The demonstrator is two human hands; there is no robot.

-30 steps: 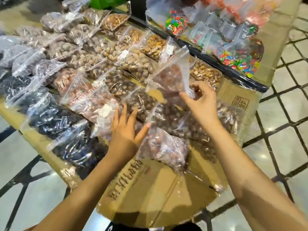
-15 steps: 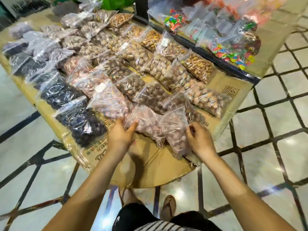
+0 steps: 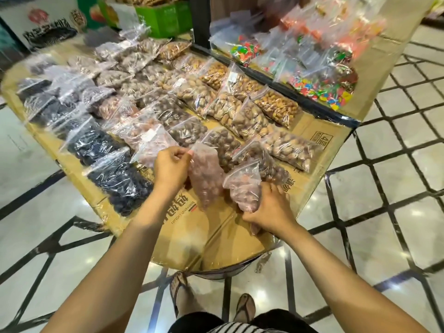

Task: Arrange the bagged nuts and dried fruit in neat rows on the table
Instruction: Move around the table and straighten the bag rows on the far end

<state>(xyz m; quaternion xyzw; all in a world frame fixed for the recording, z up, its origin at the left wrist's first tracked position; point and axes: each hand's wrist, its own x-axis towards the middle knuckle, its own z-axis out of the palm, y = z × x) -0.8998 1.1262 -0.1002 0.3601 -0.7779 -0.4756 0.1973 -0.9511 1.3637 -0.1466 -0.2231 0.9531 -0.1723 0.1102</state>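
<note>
Two clear bags of pinkish nuts sit at the near end of the rows on the cardboard-covered counter (image 3: pixel 216 239). The left hand (image 3: pixel 171 167) pinches the top corner of the left bag (image 3: pixel 205 175), its grip closed on the thin plastic, while the right hand (image 3: pixel 269 209) wraps the lower body of the right bag (image 3: pixel 245 186), fingers curled shut around it. These bags look soft and slumping, the loose nuts shifting inside slick film, so a hold low on the filled part probably steadies them better than the floppy top edge, which may slip or stretch. Close behind lie bags of brown round nuts (image 3: pixel 222 144) and, to the left, dark dried fruit (image 3: pixel 120 183), overlapping and easy to nudge. A raised ledge with candy bags (image 3: pixel 319 87) borders the far right.
</note>
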